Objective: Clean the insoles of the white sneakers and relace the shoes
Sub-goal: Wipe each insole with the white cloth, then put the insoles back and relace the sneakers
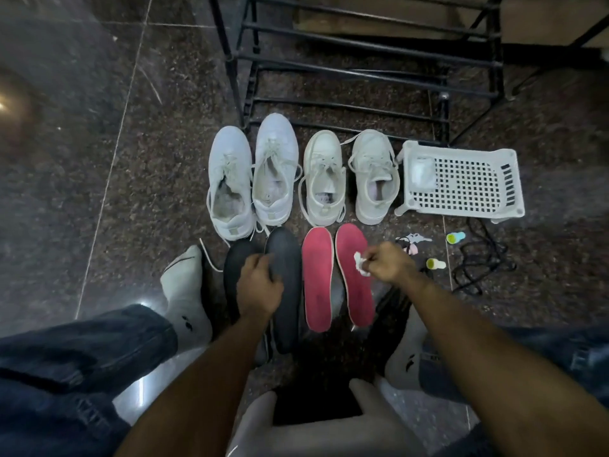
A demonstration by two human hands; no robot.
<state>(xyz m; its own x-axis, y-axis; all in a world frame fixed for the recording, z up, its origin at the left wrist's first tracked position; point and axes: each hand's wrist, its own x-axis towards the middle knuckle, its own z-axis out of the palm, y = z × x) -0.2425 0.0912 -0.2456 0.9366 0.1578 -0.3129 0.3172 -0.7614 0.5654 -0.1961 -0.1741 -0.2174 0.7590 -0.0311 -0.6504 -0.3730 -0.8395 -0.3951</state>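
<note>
Head view: single wide-angle camera, worn on the head, looked steeply down and forward at floor [99, 159], near both forearms; edges curved; no second view.

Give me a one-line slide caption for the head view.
Right hand wipes a red insole with a white wad; left hand steadies a black insole.
</note>
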